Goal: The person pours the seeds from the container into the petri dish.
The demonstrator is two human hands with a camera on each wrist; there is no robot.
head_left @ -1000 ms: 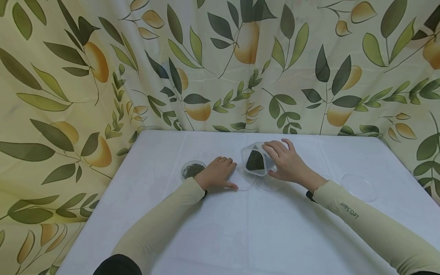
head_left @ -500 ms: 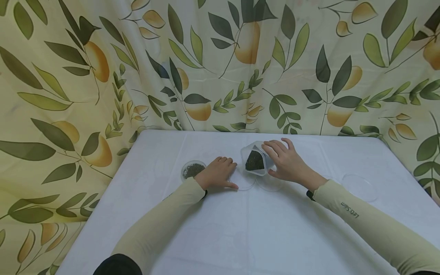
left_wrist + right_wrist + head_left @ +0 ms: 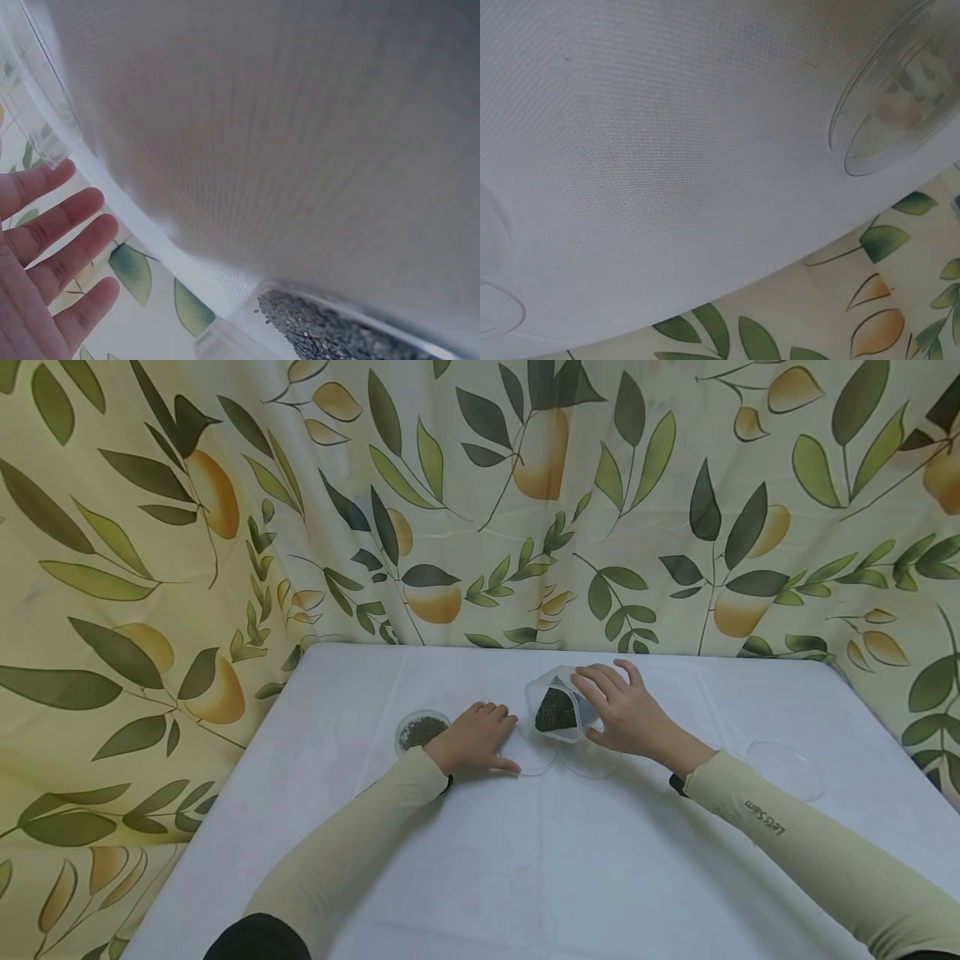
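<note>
My right hand (image 3: pixel 630 714) grips a clear, angular plastic tub (image 3: pixel 542 682) by its right side, thumb low and fingers over the top. The tub is tipped with its mouth toward me and left, and dark, fine-grained contents (image 3: pixel 557 712) lie gathered inside. To its left, my left hand (image 3: pixel 472 737) reaches low over the table beside a clear round dish (image 3: pixel 536 767), its fingers straight and apart in the left wrist view. A second round dish (image 3: pixel 401 739) of small dark seeds (image 3: pixel 337 330) stands left of that hand, partly hidden by it.
Another clear round dish (image 3: pixel 592 768) lies below the tub, and a flat clear disc (image 3: pixel 785 770) sits farther right beside the right sleeve. A white cloth (image 3: pixel 480 877) covers the table. Behind it hangs a leaf-and-fruit patterned curtain (image 3: pixel 480 552).
The tub in my right hand has risen very slightly. My left hand and the dishes keep their places.
</note>
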